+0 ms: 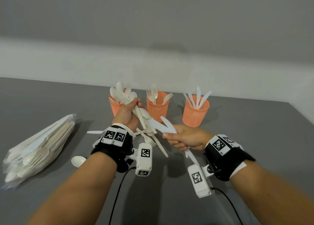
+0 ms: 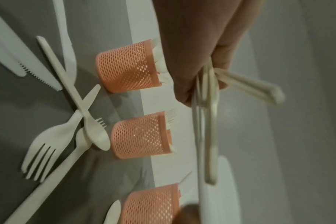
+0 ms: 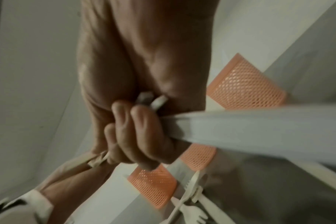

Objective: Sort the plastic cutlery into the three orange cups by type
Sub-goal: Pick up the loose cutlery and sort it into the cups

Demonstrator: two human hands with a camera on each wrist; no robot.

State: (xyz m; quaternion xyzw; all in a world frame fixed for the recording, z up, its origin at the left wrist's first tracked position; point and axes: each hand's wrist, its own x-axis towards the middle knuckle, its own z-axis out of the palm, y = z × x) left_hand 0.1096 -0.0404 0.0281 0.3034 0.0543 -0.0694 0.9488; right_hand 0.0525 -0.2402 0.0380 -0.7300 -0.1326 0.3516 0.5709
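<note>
Cutlery is mid-sort: part in the cups, part in the hands, part loose on the desk.

- Three orange mesh cups stand in a row just beyond both hands. Spoon cup sits behind the left hand, fork cup between the hands and further out, knife cup just beyond the right hand. One type per cup, so a held piece only needs a short reach forward.
- Left hand is raised, fingers curled tight around a mixed bundle: fork tines and spoon bowls stick up in front of the spoon cup, handles run down through the fist. Looks like it acts as the stock holder, so the other hand can pull pieces out by type.
- Right hand is closed in a fist on white knives. Serrated blades point up toward the left hand's bundle, handle ends poke out below the palm. Right wrist view confirms fingers wrapped fully around. Probably headed for the knife cup.
- Loose pile of forks and knives lies on the desk under and between the hands; one spoon lies beside the left forearm.
- Clear bag of more cutlery lies well out to the left of the left arm, unsorted.
</note>
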